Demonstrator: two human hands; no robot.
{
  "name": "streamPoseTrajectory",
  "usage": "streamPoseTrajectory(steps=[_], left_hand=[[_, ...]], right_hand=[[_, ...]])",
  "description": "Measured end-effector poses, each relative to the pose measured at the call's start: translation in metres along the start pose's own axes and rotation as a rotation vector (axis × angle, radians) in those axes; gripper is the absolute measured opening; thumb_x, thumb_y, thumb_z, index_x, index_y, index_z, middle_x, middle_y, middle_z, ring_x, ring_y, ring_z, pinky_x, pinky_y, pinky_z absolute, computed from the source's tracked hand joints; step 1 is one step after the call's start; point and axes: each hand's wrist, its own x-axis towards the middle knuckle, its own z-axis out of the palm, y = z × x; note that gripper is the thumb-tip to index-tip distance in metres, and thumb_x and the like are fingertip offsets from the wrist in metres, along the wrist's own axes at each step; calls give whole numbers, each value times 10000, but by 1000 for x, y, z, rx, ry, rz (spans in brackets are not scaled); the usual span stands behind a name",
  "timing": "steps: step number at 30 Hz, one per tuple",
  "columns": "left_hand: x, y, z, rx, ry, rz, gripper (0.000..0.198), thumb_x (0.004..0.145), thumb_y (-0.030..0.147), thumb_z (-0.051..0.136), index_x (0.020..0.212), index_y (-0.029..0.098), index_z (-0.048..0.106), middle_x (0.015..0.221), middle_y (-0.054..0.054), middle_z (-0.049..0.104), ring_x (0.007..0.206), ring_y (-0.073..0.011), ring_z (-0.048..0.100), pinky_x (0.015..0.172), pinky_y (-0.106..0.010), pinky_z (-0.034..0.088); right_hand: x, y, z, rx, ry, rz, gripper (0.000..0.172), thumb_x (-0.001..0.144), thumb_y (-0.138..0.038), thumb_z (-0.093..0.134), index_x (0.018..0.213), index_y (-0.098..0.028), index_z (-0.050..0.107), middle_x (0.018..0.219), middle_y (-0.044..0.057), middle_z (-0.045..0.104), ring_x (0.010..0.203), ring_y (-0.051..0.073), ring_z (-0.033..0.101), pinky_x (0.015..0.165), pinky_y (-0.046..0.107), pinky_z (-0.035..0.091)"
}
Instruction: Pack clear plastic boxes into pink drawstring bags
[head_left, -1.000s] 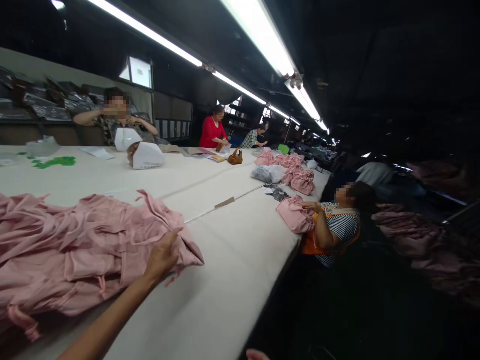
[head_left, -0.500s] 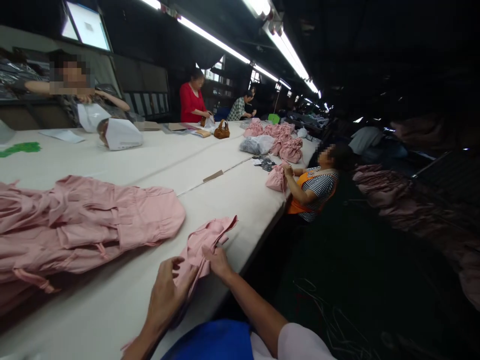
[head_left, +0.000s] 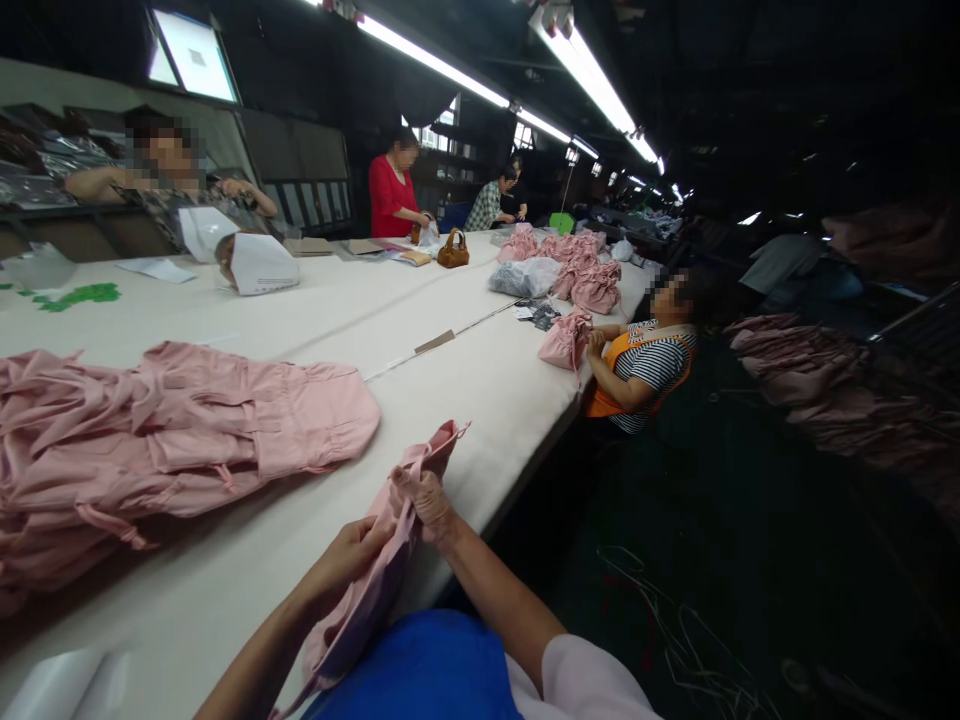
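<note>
A pink cloth drawstring bag (head_left: 356, 610) stretches from the table edge down to my blue apron, a thin cord sticking out at its far end. My left hand (head_left: 346, 560) grips its left side near the middle, with the thumb on the cloth and the other fingers partly hidden. Farther up, my right hand (head_left: 426, 503) is closed on the bag's upper edge, thumb on top. To the left lies a heap of similar pink bags (head_left: 202, 425), layered flat with knotted cords hanging out.
Across the long white table (head_left: 322, 320) stand white-wrapped goods (head_left: 259, 265) and a brown handbag (head_left: 453, 250). A co-worker in an orange apron (head_left: 637, 360) handles another pink bag (head_left: 564, 342) on the right. More pink bags (head_left: 589, 270) are piled behind it.
The bag has turned onto its edge and its near end now hangs toward my apron. My left hand's spread fingers have closed on the cloth; my right hand has shifted slightly.
</note>
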Motion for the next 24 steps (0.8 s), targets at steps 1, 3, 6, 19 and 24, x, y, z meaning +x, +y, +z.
streamPoseTrajectory(steps=[1,3,6,19,24], left_hand=[[2,-6,1,17,78,-6,605,654,689,690,877,127,708,809,-89,725,902,-325,672,846,-395,537],[3,-15,-6,34,221,-2,584,624,688,676,812,136,707,775,-82,714,922,-320,660,843,-373,525],[-13,-14,-39,58,597,10,587,702,653,583,964,140,700,717,-45,666,910,-283,628,787,-333,495],[-37,30,-43,625,947,388,427,881,415,423,1052,162,721,913,-77,758,747,-214,692,687,-286,474],[-22,9,-13,634,816,421,448,802,456,463,1001,177,752,972,-113,766,846,-302,728,705,-363,550]], right_hand=[[-2,-9,3,-17,-30,2,631,685,-596,793,567,-210,308,451,-97,287,401,34,210,400,208,159],[-13,-29,0,-73,-40,-17,600,728,-569,774,554,-201,334,457,-87,312,403,35,233,416,217,166],[-43,-54,-31,-173,167,-139,601,761,-576,742,548,-197,325,484,-87,271,441,33,210,443,223,151],[-82,-49,-116,-1238,914,-333,507,759,-674,647,691,-176,578,624,22,554,594,159,498,608,281,377],[-49,-46,-16,-1487,294,-513,336,973,-362,477,754,-173,649,722,40,642,670,143,588,642,247,443]])
